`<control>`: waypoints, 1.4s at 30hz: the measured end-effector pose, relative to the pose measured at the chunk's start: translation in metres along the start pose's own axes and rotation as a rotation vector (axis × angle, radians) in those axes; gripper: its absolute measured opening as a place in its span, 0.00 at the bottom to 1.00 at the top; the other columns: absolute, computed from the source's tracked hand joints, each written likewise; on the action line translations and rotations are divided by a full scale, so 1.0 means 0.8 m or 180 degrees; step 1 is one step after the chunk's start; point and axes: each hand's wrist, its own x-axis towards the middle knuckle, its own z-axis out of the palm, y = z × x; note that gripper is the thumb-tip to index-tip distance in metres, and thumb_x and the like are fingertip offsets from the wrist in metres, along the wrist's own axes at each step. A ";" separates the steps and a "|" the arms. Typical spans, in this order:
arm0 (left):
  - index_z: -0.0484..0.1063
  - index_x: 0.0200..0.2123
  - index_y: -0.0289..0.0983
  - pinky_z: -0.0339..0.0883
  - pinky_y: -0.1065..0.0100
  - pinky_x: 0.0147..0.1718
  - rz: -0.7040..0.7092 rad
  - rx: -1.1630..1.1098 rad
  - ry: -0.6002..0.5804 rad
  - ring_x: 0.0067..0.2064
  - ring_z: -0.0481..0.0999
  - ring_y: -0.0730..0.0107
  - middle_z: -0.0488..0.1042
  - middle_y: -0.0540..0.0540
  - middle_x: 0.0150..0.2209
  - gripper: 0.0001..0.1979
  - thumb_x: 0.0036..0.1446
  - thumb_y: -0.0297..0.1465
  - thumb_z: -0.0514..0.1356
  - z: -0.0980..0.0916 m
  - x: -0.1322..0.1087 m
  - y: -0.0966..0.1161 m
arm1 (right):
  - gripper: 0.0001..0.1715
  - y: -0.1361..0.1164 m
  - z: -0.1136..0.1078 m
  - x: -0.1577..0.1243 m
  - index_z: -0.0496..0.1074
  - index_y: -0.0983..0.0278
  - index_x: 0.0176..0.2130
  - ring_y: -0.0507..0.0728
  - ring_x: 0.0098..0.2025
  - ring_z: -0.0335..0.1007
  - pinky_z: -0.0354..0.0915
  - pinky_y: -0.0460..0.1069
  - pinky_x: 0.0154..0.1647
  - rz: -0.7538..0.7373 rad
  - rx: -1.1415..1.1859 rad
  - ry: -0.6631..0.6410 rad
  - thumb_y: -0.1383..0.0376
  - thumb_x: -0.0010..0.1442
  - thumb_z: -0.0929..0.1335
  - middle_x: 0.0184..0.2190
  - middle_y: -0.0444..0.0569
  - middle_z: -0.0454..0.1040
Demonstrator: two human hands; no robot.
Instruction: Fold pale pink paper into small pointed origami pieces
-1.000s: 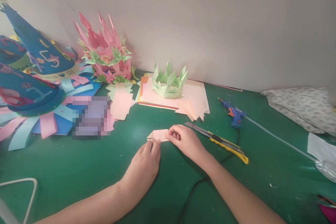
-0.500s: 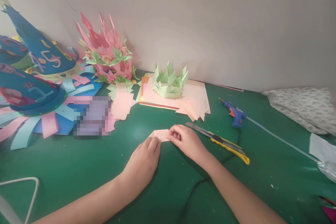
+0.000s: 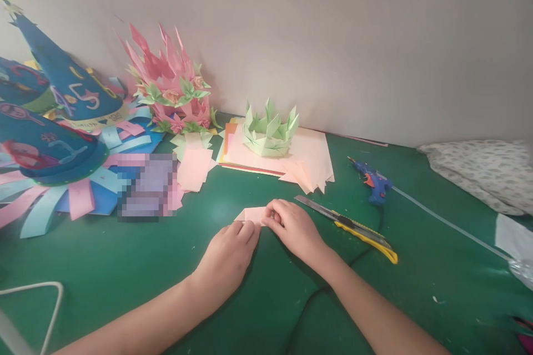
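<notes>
A small folded piece of pale pink paper [image 3: 253, 213] lies on the green table between my hands. My left hand [image 3: 233, 247] is closed on its near edge, fingertips pressed to the paper. At the paper's right end my right hand [image 3: 295, 227] pinches it between thumb and curled fingers, which hide that end. Just right of my right hand lies a yellow utility knife [image 3: 350, 228] with its blade out. Beyond the paper, several folded peach paper pieces [image 3: 303, 175] rest at the front of a stack of paper sheets [image 3: 318, 150], below a light green paper crown [image 3: 268, 136].
A blue glue gun [image 3: 375, 180] with a long glue stick lies to the right, its black cable crossing the table. Pink paper sheets [image 3: 195, 169], pink paper crowns [image 3: 179, 89] and decorated blue cone hats [image 3: 62, 150] stand or lie on the left. Patterned cloth [image 3: 478, 169] lies at the far right.
My left fingers have shifted slightly right along the near edge of the paper. My right fingertips have moved a little left over its end, and the two hands are closer together.
</notes>
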 end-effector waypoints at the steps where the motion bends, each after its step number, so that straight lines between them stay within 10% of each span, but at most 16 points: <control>1: 0.64 0.46 0.33 0.63 0.67 0.26 0.0030 0.0026 -0.0002 0.33 0.66 0.65 0.67 0.44 0.35 0.20 0.48 0.19 0.50 0.000 0.000 0.000 | 0.05 0.000 -0.001 0.000 0.64 0.61 0.29 0.52 0.30 0.62 0.55 0.46 0.29 0.0006 0.0048 -0.0027 0.65 0.57 0.64 0.26 0.42 0.67; 24: 0.53 0.57 0.32 0.62 0.63 0.32 -0.0066 -0.0403 0.0131 0.36 0.65 0.63 0.68 0.43 0.38 0.30 0.49 0.19 0.49 -0.001 0.004 -0.002 | 0.15 -0.002 0.010 -0.003 0.69 0.59 0.46 0.57 0.42 0.64 0.63 0.51 0.41 -0.0364 -0.0074 0.0334 0.67 0.62 0.58 0.40 0.50 0.67; 36: 0.67 0.30 0.37 0.58 0.70 0.26 -0.0661 -0.1447 0.0735 0.27 0.66 0.71 0.67 0.50 0.26 0.11 0.61 0.30 0.47 0.005 0.024 -0.029 | 0.09 0.002 0.015 0.002 0.70 0.61 0.38 0.56 0.38 0.65 0.63 0.50 0.36 -0.0441 0.0384 0.0616 0.68 0.61 0.61 0.35 0.49 0.68; 42: 0.62 0.30 0.37 0.63 0.69 0.28 -0.0777 -0.1756 0.0876 0.29 0.68 0.73 0.66 0.43 0.42 0.07 0.60 0.27 0.48 0.008 0.028 -0.030 | 0.09 0.008 0.018 0.004 0.70 0.60 0.37 0.55 0.37 0.66 0.64 0.49 0.35 -0.0370 0.0482 0.0685 0.71 0.58 0.63 0.34 0.47 0.69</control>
